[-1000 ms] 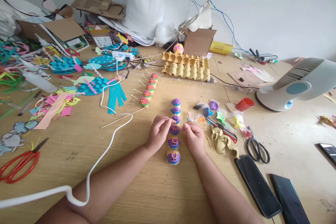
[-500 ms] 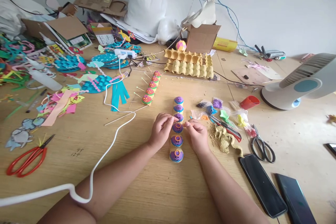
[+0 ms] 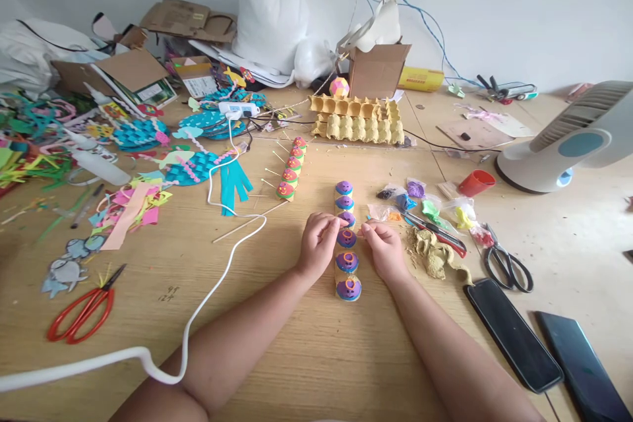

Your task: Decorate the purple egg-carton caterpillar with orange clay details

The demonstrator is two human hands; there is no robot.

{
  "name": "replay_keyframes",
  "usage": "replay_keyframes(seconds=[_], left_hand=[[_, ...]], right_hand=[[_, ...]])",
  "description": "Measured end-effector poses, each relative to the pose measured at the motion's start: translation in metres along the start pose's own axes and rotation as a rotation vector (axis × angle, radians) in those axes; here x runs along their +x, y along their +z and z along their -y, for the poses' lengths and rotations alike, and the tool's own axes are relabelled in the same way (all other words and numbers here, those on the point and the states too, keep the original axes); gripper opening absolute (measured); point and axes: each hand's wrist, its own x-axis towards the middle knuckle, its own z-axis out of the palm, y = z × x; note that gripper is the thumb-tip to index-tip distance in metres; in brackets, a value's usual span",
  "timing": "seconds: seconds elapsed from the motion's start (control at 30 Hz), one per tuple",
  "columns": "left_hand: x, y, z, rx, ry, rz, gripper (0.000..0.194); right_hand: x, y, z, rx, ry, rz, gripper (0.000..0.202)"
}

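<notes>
A strip of egg-carton cups lies lengthwise before me, its domes covered in purple and blue clay with small faces. The nearer domes carry orange rings. My left hand is at the strip's left side, thumb and index finger pinched by the third and fourth domes. On the opposite side my right hand holds its thumb and forefinger together, just off the strip. Anything between the fingertips of either hand is too small to make out. Beyond, to the left, stands a second strip with red and green domes and pin-like sticks.
Right of my hands lie bagged coloured clay, a box cutter, tan clay scraps, black scissors and phones. A white cable crosses on the left, near red-handled scissors. Egg trays sit behind.
The whole scene has shifted rightward in the picture as the camera turned. Both hands keep nearly the same pinched pose beside the middle domes; the strip stays in place on the table.
</notes>
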Motion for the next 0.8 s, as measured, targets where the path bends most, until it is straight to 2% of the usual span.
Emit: replay_keyframes(seconds=[0.07,0.27,0.4,0.53,0.8], left_hand=[[0.0,0.0,0.0,-0.01,-0.002,0.001,0.034],[0.0,0.0,0.0,-0.006,-0.006,0.006,0.034],[0.0,0.0,0.0,0.001,-0.01,0.0,0.034],[-0.001,0.0,0.001,0.002,-0.005,-0.002,0.033],[-0.003,-0.001,-0.001,0.017,0.051,0.041,0.024]], right_hand=[[0.0,-0.001,-0.001,-0.002,-0.014,0.0,0.039],[-0.001,0.002,-0.002,0.088,0.044,0.004,0.025],[-0.003,0.002,0.0,-0.016,-0.019,0.019,0.024],[-0.004,0.0,0.003,-0.108,-0.088,0.043,0.034],[-0.005,0.001,0.009,-0.094,-0.121,0.068,0.052]])
